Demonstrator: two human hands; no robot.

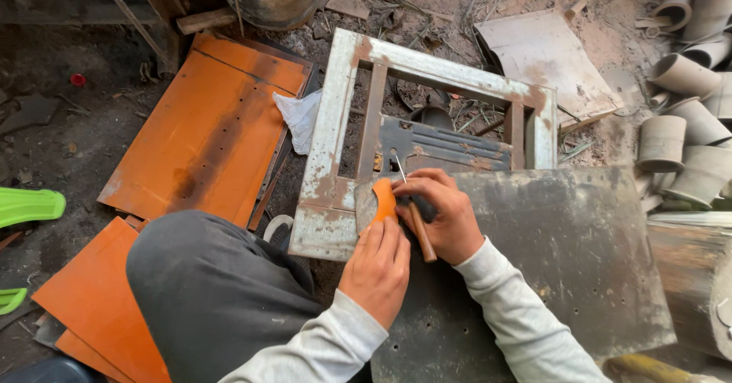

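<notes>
Biggest worry here is the left fingers point(381, 234): they're flat and close together, pressing down on a small orange piece point(385, 198), and they sit right beside where the tool tip lands. If that tip skids off the curved orange edge, I'd guess it goes straight into a fingertip. The piece is thin sheet too, so its edge could cut if it twists under the press.

The right hand point(442, 219) is curled tight around a tool with a wooden handle point(422, 234); a thin metal shaft point(399, 168) pokes out on the far side of the knuckles. Fingers fully wrapped, no gap showing. I can't tell exactly where the tip touches, the hand hides it.

The orange piece sits at the far left corner of a big dark grey sheet point(564, 261), which runs near and right under both forearms. That corner touches a rusty pale metal frame point(332, 147) lying on the ground just beyond. Nothing clamps the piece that I can see, only finger pressure, so it could slide.

Further out: orange panels point(213, 131) stacked on the left, one more near the knee point(206, 284), a pile of grey pipe sleeves point(686, 124) far right, and a pale flat board point(545, 55) far off. Dirt and scrap all round, so footing looks sketchy too.
</notes>
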